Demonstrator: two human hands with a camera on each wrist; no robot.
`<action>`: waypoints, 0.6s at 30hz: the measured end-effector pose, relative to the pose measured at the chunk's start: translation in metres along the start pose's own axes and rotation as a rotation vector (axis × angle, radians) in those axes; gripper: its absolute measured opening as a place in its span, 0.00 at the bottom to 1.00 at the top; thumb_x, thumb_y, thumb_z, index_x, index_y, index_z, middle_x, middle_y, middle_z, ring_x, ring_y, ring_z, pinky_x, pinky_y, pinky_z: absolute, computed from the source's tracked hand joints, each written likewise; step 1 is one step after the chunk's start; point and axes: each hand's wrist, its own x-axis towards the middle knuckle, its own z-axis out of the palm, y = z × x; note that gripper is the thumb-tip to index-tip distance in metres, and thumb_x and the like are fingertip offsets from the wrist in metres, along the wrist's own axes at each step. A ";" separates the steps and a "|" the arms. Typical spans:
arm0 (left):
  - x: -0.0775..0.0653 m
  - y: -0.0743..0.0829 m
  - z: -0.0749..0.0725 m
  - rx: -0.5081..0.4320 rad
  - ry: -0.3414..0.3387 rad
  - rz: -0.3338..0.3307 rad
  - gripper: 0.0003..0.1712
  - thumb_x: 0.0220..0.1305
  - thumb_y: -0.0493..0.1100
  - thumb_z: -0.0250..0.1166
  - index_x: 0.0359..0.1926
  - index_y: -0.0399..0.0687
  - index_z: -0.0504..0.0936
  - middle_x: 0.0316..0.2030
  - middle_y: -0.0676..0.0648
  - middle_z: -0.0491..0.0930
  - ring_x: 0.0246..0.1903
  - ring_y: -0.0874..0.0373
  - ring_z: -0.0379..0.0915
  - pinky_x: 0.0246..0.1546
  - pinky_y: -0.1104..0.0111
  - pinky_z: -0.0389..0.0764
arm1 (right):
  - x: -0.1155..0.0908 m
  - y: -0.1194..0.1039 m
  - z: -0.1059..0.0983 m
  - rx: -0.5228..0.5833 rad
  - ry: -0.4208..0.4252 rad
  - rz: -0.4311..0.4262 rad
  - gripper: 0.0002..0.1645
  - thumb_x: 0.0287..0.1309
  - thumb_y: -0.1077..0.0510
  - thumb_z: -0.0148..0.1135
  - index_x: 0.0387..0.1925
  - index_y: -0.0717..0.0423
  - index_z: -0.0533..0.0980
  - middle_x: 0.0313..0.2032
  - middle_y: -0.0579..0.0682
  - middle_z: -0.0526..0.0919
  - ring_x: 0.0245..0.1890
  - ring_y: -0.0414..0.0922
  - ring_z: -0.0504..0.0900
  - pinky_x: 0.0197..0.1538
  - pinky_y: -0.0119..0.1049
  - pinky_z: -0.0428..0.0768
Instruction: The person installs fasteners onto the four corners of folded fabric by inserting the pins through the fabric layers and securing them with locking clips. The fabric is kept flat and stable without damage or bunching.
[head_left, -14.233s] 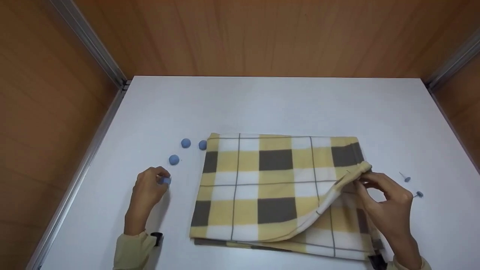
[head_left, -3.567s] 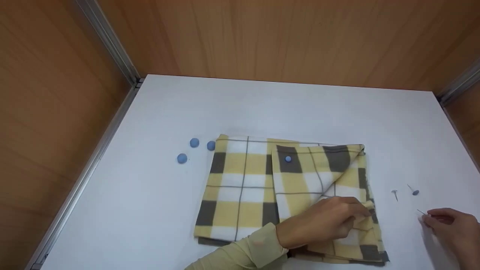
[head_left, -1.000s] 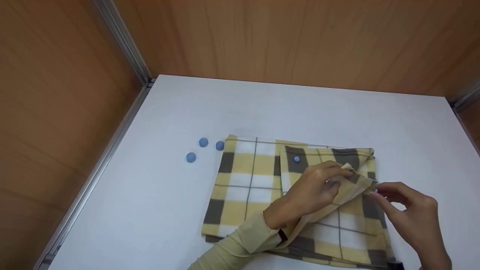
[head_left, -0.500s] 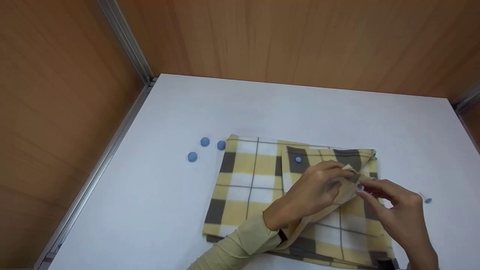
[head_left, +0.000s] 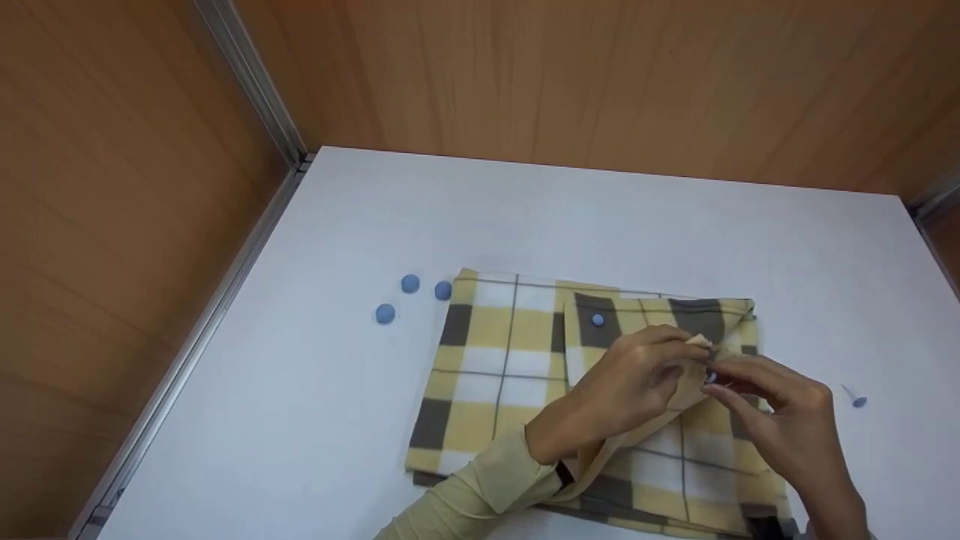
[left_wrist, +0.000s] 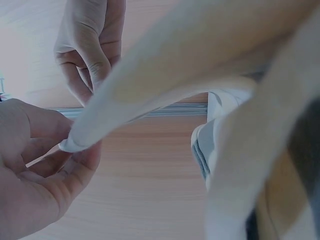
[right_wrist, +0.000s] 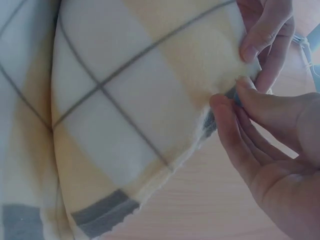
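Note:
A yellow, white and grey checked cloth [head_left: 476, 390] lies folded on the table, its right part lifted into a flap. My left hand [head_left: 626, 386] pinches the flap's edge, seen close in the left wrist view, where the cloth edge [left_wrist: 82, 135] sits between thumb and fingers. My right hand [head_left: 791, 420] pinches a blue-headed pin [head_left: 711, 377] against that edge; in the right wrist view only a sliver of blue [right_wrist: 237, 99] shows between the fingertips. The pin's shaft is hidden. A round blue cap [head_left: 598, 320] sits on the flap's grey square.
Loose blue caps lie left of the cloth: one upper cap [head_left: 409, 283], one lower cap [head_left: 385, 313], one cap [head_left: 443, 290] against the cloth edge. Another blue-headed pin [head_left: 859, 402] lies on the white table [head_left: 247, 405] to the right. Wooden panels [head_left: 562, 82] border the table.
The left hand let go of a blue cap and now holds the cloth; the corner became a capped flap. The right hand brought a pin from the table, then moved left along the edge.

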 end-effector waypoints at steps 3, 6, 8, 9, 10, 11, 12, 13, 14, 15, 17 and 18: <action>0.000 0.000 0.000 0.002 -0.004 0.001 0.18 0.56 0.28 0.50 0.45 0.41 0.78 0.44 0.48 0.75 0.51 0.64 0.66 0.45 0.85 0.64 | 0.001 0.003 0.001 0.046 0.004 -0.042 0.23 0.28 0.82 0.65 0.33 0.64 0.79 0.34 0.56 0.79 0.30 0.40 0.78 0.32 0.24 0.75; 0.000 0.001 0.000 0.009 -0.015 -0.007 0.18 0.57 0.28 0.50 0.45 0.42 0.78 0.44 0.48 0.75 0.50 0.64 0.67 0.44 0.85 0.64 | 0.002 0.005 0.001 0.023 0.013 -0.065 0.24 0.25 0.81 0.67 0.31 0.62 0.80 0.38 0.57 0.77 0.35 0.42 0.76 0.38 0.23 0.73; -0.001 0.001 0.000 0.008 -0.025 -0.015 0.18 0.58 0.28 0.49 0.46 0.42 0.78 0.44 0.48 0.75 0.50 0.65 0.67 0.43 0.85 0.65 | 0.003 0.007 0.001 0.004 0.010 -0.079 0.24 0.23 0.80 0.68 0.30 0.60 0.80 0.43 0.59 0.75 0.41 0.44 0.74 0.41 0.23 0.71; -0.001 0.001 0.000 0.006 -0.027 -0.017 0.18 0.58 0.28 0.49 0.46 0.42 0.78 0.44 0.49 0.75 0.49 0.65 0.67 0.43 0.85 0.65 | 0.004 0.008 0.001 0.002 0.003 -0.086 0.24 0.23 0.79 0.69 0.30 0.59 0.80 0.45 0.59 0.75 0.45 0.47 0.73 0.44 0.24 0.70; -0.001 0.001 0.000 0.005 -0.030 -0.017 0.18 0.58 0.28 0.49 0.46 0.42 0.78 0.44 0.49 0.75 0.49 0.66 0.67 0.42 0.86 0.65 | 0.004 0.009 0.001 0.004 -0.010 -0.089 0.25 0.23 0.79 0.69 0.31 0.58 0.80 0.47 0.60 0.74 0.49 0.48 0.72 0.47 0.24 0.69; -0.001 0.001 0.000 0.004 -0.035 -0.014 0.18 0.58 0.28 0.48 0.46 0.42 0.78 0.44 0.49 0.75 0.49 0.66 0.67 0.42 0.86 0.65 | 0.004 0.010 0.001 0.023 -0.022 -0.097 0.25 0.24 0.79 0.68 0.31 0.59 0.79 0.49 0.61 0.73 0.51 0.51 0.70 0.49 0.25 0.68; -0.001 0.001 -0.001 0.000 -0.038 -0.012 0.18 0.58 0.27 0.48 0.46 0.42 0.77 0.45 0.48 0.75 0.49 0.66 0.66 0.41 0.86 0.66 | 0.004 0.011 0.002 0.051 -0.036 -0.103 0.24 0.24 0.79 0.68 0.31 0.60 0.79 0.49 0.62 0.73 0.52 0.51 0.70 0.50 0.26 0.68; -0.001 0.001 -0.001 -0.006 -0.040 -0.008 0.18 0.58 0.27 0.48 0.46 0.42 0.77 0.45 0.48 0.75 0.50 0.66 0.66 0.42 0.86 0.65 | 0.004 0.011 0.002 0.076 -0.048 -0.110 0.25 0.25 0.80 0.67 0.32 0.61 0.78 0.49 0.62 0.73 0.52 0.51 0.70 0.50 0.27 0.68; -0.001 0.001 0.000 -0.011 -0.042 -0.004 0.18 0.58 0.27 0.48 0.46 0.41 0.78 0.45 0.48 0.75 0.50 0.66 0.66 0.43 0.86 0.65 | 0.004 0.011 0.002 0.095 -0.060 -0.111 0.25 0.25 0.81 0.66 0.33 0.61 0.78 0.48 0.62 0.74 0.52 0.51 0.71 0.51 0.28 0.68; -0.001 0.001 0.000 -0.016 -0.042 -0.001 0.18 0.58 0.27 0.48 0.46 0.41 0.78 0.45 0.48 0.76 0.50 0.66 0.66 0.44 0.85 0.65 | 0.004 0.010 0.003 0.122 -0.066 -0.115 0.25 0.26 0.81 0.66 0.33 0.62 0.78 0.47 0.63 0.75 0.51 0.50 0.72 0.50 0.28 0.69; -0.001 0.000 0.000 -0.025 -0.046 0.001 0.19 0.57 0.26 0.47 0.45 0.41 0.78 0.44 0.48 0.76 0.50 0.66 0.66 0.44 0.85 0.64 | 0.004 0.007 0.003 0.161 -0.072 -0.112 0.25 0.26 0.83 0.64 0.33 0.65 0.77 0.44 0.64 0.76 0.47 0.47 0.75 0.48 0.28 0.71; -0.001 0.000 0.000 -0.032 -0.047 0.000 0.19 0.57 0.25 0.47 0.45 0.41 0.78 0.44 0.48 0.76 0.49 0.66 0.67 0.44 0.85 0.65 | 0.005 0.004 0.003 0.170 -0.072 -0.106 0.25 0.26 0.84 0.63 0.33 0.66 0.77 0.43 0.63 0.77 0.45 0.45 0.76 0.46 0.27 0.72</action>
